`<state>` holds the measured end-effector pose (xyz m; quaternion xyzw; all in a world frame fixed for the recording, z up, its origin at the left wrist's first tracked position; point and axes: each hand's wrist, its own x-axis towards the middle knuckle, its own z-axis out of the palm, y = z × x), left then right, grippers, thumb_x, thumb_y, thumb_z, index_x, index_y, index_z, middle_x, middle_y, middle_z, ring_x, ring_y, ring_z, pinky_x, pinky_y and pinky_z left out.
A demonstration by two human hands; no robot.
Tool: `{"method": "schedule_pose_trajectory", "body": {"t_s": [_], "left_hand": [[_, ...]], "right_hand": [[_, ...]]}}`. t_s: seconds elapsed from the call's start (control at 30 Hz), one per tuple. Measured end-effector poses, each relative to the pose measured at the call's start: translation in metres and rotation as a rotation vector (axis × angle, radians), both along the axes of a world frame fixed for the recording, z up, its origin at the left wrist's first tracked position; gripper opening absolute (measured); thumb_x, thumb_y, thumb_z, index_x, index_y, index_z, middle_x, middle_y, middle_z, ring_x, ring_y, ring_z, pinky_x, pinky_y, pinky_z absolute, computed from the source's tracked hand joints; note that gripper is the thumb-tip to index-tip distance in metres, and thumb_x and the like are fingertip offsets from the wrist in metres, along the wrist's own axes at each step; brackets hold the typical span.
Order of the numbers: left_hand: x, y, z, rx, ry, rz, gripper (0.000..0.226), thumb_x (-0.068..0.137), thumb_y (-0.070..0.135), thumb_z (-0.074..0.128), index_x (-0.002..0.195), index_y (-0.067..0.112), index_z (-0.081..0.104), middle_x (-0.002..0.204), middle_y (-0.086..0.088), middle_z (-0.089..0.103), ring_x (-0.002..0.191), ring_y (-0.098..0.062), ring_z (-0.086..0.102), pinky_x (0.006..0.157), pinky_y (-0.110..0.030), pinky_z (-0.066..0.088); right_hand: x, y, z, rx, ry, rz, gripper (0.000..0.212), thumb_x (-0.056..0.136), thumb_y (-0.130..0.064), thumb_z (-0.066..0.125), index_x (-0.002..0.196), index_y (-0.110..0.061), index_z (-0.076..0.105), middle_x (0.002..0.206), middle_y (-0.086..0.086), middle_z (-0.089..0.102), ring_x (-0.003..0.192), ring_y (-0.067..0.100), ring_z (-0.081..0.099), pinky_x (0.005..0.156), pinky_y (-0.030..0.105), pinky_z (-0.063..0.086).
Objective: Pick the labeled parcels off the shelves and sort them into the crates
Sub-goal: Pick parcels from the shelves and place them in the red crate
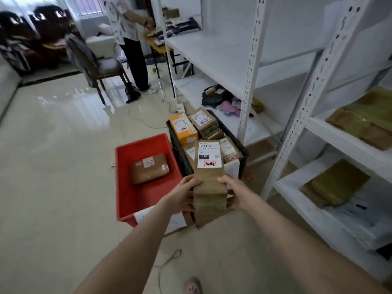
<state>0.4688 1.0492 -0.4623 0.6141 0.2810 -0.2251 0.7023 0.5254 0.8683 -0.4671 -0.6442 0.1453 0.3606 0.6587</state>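
Brown paper wraps the parcel [209,187] held upright between both hands, with its white label [209,154] facing the camera, marked with a black "010" patch and a red stamp. The left hand [182,196] grips the parcel's left edge, thumb on the front and fingers curled behind. The right hand [235,194] grips the right edge in the same way. Just beyond the hands sits a black crate [180,149] packed with parcels standing on edge, an orange box [183,128] at its far left. Left of the left hand, just beside the black crate, a red crate [127,149] holds one flat brown package [149,168], label up. Right of the right hand stands white shelving [297,124] with flat olive packets [337,183] on its shelves. Well beyond the hands, another person [129,39] stands near a chair [93,62].
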Motion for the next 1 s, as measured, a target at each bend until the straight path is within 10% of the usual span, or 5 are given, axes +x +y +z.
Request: {"method": "schedule_pose_trajectory", "body": {"t_s": [0.6,0.9,1.0], "left_hand": [[0.067,0.221,-0.087,0.065,0.132,0.387,0.048,0.086,0.032,0.063,0.132,0.034,0.049,0.118,-0.008,0.061,0.105,-0.033,0.062,0.09,-0.052,0.051],[0.123,0.267,-0.17,0.061,0.33,0.487,0.038,0.091,0.021,0.055,0.129,0.022,0.052,0.109,-0.01,0.062,0.091,-0.027,0.063,0.071,-0.043,0.055],[0.128,0.27,-0.204,0.071,0.402,0.457,0.037,0.092,0.017,0.056,0.129,0.019,0.053,0.108,-0.01,0.065,0.096,-0.031,0.065,0.084,-0.051,0.055]], "right_hand": [[0.11,0.254,-0.074,-0.148,0.05,0.391,0.048,0.09,-0.02,0.061,0.136,-0.025,0.05,0.119,-0.001,0.061,0.103,0.017,0.057,0.095,0.046,0.049],[0.168,0.329,-0.16,-0.284,0.098,0.503,0.049,0.088,-0.004,0.057,0.134,-0.017,0.05,0.114,0.007,0.063,0.086,0.018,0.061,0.058,0.027,0.049],[0.177,0.345,-0.197,-0.43,0.083,0.579,0.038,0.087,-0.006,0.057,0.124,-0.013,0.058,0.112,0.008,0.066,0.09,0.022,0.064,0.074,0.035,0.056]]}}
